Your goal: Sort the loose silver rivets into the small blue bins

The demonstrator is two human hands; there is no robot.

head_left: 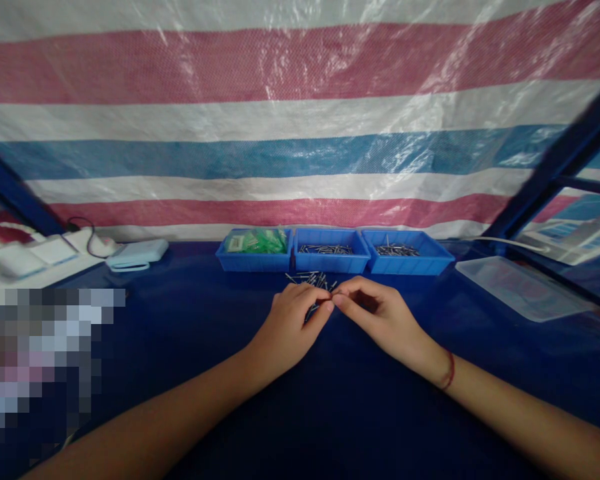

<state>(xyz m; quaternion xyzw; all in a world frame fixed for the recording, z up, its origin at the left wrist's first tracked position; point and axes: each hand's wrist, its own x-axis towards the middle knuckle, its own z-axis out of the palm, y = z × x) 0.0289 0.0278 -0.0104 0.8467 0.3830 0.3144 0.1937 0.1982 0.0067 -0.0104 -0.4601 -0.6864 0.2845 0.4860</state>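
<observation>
A striped sheet (300,157) hangs behind the dark blue table (300,427), with three blue bins (333,265) along its far edge. The left hand (293,319) and right hand (387,313) meet at pinched, nearly closed fingertips; what they grip, I can't tell. Loose metal pins (313,279) lie just beyond, before the bins.

- Striped sheeting (290,160) in red, white and blue hangs behind.
- Pale glare (405,162) streaks its folds.
- Dark-blue tabletop (365,407) spreads below.
- Dark posts (555,167) slant at both sides.
</observation>
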